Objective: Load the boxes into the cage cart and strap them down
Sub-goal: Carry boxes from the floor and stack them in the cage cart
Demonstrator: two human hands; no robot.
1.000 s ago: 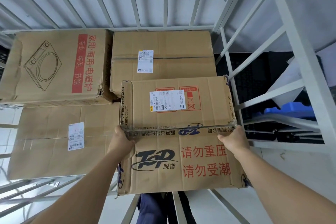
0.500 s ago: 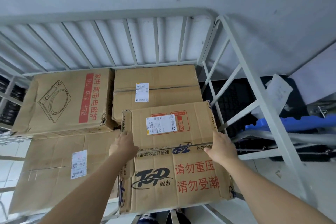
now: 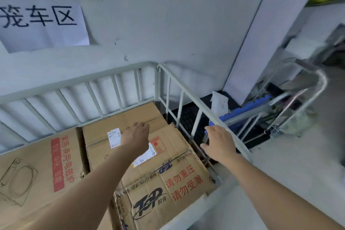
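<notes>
Wall: grey, paper sign point(image 3: 43, 24).
Cage cart point(image 3: 186, 91): boxes inside.
Top box point(image 3: 168, 183): stiff, dented; grip opposite edges.
Hands: left hand point(image 3: 137, 137), right hand point(image 3: 219, 144) open, empty.

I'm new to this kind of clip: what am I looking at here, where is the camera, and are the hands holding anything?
This is one view, from a camera worn on a person's head, looking down past both bare arms. There is no machine. Below is a grey metal cage cart loaded with cardboard boxes: the Top-branded box nearest, a plain labelled box behind it, an induction-cooker box beside them. The left hand hovers open above the boxes; the right hand reaches open toward the cart's side rail. Neither holds anything. No strap is visible.
</notes>
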